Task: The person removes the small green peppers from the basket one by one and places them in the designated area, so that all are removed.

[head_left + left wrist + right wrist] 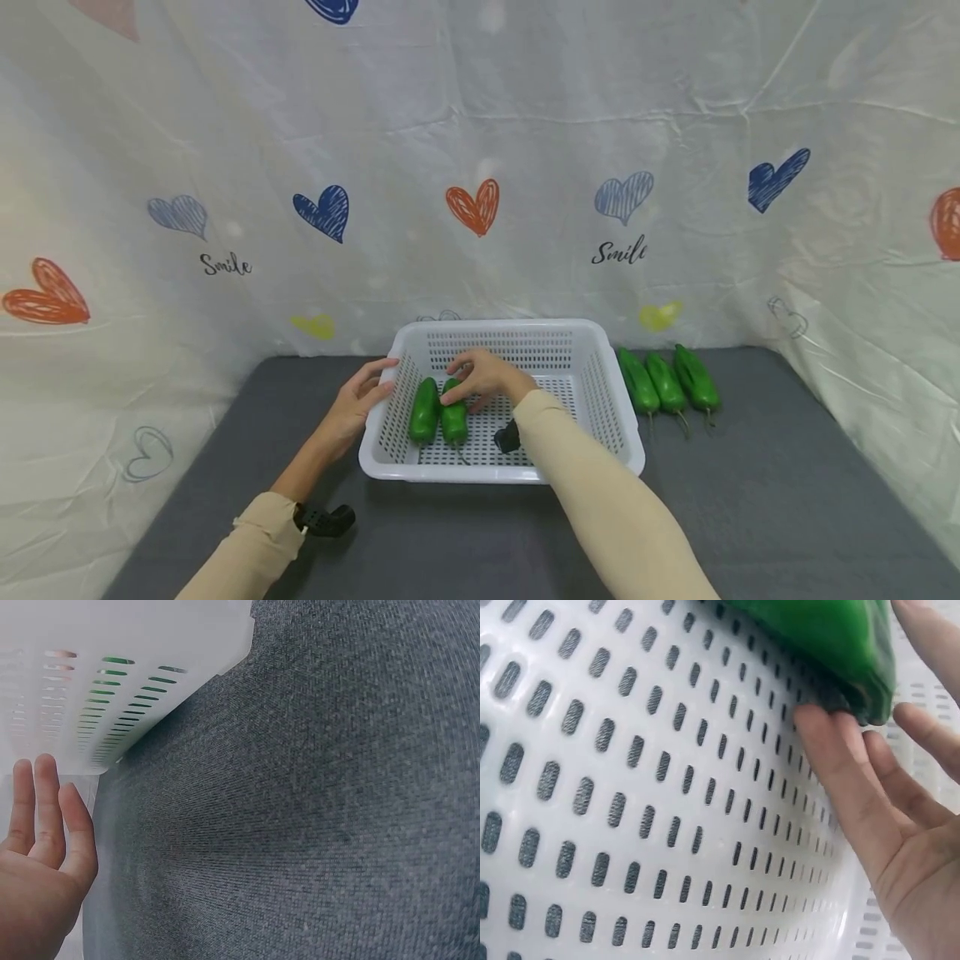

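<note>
A green pepper lies in the white perforated basket, right of another green pepper. My right hand reaches into the basket at the far end of the right-hand pepper. In the right wrist view, the fingertips are spread close against the lower edge of the pepper, without curling round it. My left hand is at the basket's left side, its fingers near the rim. The left wrist view shows this hand with fingers extended beside the basket wall.
Three green peppers lie side by side on the grey cloth, just right of the basket. Behind the table hangs a white curtain printed with hearts. Dark devices are strapped to both wrists.
</note>
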Motion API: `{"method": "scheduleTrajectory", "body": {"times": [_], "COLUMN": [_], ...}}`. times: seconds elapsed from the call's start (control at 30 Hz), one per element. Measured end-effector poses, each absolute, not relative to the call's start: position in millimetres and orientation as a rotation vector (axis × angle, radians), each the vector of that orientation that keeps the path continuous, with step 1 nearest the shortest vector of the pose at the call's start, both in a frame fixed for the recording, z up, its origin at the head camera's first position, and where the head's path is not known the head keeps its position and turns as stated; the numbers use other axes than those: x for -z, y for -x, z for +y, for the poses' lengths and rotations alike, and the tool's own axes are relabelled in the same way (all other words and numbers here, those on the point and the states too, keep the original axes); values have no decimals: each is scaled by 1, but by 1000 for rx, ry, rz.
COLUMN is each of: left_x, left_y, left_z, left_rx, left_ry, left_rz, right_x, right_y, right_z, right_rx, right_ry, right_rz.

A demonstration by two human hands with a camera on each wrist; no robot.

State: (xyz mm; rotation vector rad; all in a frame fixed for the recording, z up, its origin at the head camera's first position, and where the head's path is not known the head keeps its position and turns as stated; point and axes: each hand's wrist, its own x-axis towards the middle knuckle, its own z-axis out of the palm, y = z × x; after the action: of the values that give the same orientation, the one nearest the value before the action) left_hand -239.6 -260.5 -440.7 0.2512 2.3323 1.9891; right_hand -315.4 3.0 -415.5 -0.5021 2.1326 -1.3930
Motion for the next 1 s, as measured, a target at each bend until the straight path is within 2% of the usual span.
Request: {"method": "scheduleTrajectory", "body": {"times": [0.33, 1.0], "left_x": [442, 441], "left_y": [238, 239], "left_z": [-261, -259], "left_rx": [-2005, -1972], "left_ry": [-281, -247], "left_rz": [2323, 2351], "right_x": [418, 424], "right_y": [317, 317], "right_z": [8, 4], "right_rx": [1434, 1401], "right_ry": [443, 531], "right_rz": [2097, 2111]}}
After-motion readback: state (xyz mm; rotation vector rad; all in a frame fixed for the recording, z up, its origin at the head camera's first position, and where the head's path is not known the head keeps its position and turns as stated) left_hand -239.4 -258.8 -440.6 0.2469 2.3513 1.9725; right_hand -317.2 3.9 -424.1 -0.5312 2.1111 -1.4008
